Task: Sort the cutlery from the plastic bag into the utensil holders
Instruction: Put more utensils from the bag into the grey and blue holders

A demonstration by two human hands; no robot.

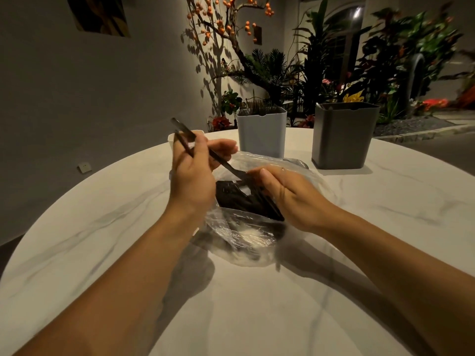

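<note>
A clear plastic bag (246, 235) lies on the white marble table (359, 240), with several black cutlery pieces (239, 199) inside it. My left hand (192, 176) grips two black utensils (183, 134) whose handles stick up to the left; one looks like a fork with its head near the bag's mouth. My right hand (290, 194) rests on the bag, fingers reaching in among the black cutlery; what they hold is hidden. A light grey utensil holder (261, 134) with cutlery in it and a dark grey holder (341, 137) stand behind the bag.
A white holder (171, 137) peeks out behind my left hand. Beyond the table's far edge are potted plants and a branch with orange fruit. The table's round rim curves close on the left.
</note>
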